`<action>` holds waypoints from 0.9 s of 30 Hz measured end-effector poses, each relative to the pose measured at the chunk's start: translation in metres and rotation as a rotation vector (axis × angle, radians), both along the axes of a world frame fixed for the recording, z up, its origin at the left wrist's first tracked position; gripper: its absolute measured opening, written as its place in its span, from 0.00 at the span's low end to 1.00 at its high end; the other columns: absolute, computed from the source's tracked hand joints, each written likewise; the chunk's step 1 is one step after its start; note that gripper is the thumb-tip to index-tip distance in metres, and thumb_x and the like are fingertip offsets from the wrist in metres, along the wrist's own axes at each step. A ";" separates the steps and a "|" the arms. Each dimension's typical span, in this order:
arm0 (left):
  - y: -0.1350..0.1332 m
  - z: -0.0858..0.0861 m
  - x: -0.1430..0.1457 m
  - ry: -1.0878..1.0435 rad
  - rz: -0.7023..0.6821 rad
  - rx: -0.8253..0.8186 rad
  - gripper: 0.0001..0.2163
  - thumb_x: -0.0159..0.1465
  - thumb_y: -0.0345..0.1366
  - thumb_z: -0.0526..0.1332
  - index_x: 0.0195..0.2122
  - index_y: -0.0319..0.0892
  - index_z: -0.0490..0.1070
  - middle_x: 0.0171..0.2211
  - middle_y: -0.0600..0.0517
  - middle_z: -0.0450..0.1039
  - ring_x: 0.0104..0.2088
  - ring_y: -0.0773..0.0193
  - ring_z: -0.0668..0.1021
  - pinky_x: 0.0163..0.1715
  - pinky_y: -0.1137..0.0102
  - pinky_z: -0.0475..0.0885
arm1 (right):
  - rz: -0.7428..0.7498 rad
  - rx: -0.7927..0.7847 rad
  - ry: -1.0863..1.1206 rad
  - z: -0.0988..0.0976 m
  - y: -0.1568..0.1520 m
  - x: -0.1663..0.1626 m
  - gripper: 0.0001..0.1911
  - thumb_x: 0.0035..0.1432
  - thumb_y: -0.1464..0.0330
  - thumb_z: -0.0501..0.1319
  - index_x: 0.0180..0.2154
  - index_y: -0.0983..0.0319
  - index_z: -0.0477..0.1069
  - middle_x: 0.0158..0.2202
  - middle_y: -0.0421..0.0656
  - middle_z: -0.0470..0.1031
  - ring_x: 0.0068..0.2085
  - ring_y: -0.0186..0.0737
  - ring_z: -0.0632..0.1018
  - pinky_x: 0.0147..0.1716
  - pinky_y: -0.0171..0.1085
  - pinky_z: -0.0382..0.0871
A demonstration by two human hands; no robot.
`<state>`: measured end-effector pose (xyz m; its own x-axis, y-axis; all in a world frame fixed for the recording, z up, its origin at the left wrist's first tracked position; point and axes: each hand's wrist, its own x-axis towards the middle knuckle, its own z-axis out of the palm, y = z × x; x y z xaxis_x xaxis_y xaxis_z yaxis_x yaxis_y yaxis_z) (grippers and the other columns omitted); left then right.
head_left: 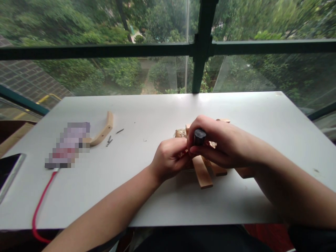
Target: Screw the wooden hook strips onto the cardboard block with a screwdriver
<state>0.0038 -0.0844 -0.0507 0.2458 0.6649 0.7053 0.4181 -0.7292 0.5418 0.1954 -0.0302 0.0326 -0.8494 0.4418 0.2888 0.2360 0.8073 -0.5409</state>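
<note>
My right hand [217, 140] is closed around a black-handled screwdriver [200, 135], its butt end turned up toward me; the tip is hidden. Just left of it, my left hand [170, 155] has its fingers pinched together against the right one. What they grip is hidden behind the knuckles. Under both hands lies a group of flat wooden slats [202, 173], with one end sticking out toward me. Clear plastic wrap with something brownish inside [180, 133] shows behind the left hand.
A bent wooden piece with holes [103, 133] lies at the left, beside several dark screws [109, 141]. Near it is a blurred-out phone [67, 145] with a red cable [39, 206]. A dark-screened device [12, 171] sits at the white table's [147, 115] left edge. Windows stand behind.
</note>
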 end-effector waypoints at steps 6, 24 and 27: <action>-0.001 0.002 -0.001 0.009 -0.026 -0.111 0.07 0.67 0.35 0.61 0.34 0.39 0.75 0.28 0.50 0.76 0.28 0.66 0.75 0.29 0.72 0.70 | 0.124 -0.144 0.130 0.007 0.000 0.003 0.14 0.61 0.70 0.61 0.48 0.62 0.63 0.37 0.43 0.75 0.32 0.34 0.72 0.29 0.34 0.64; -0.001 0.000 0.002 -0.021 -0.014 -0.006 0.07 0.66 0.33 0.61 0.30 0.40 0.72 0.23 0.54 0.70 0.25 0.69 0.70 0.26 0.74 0.67 | 0.107 -0.024 0.103 0.007 -0.001 0.001 0.04 0.64 0.72 0.57 0.42 0.62 0.63 0.34 0.38 0.71 0.31 0.29 0.69 0.30 0.32 0.60; -0.002 -0.001 0.003 -0.040 -0.004 -0.041 0.05 0.65 0.34 0.63 0.31 0.40 0.72 0.23 0.55 0.69 0.23 0.70 0.69 0.24 0.75 0.67 | 0.077 -0.022 0.088 0.007 -0.002 0.002 0.05 0.64 0.72 0.58 0.42 0.61 0.63 0.34 0.37 0.70 0.30 0.29 0.67 0.29 0.32 0.59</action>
<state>0.0069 -0.0868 -0.0514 0.2209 0.6925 0.6868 0.3929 -0.7077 0.5872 0.1973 -0.0322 0.0393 -0.8526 0.3833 0.3552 0.1245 0.8091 -0.5744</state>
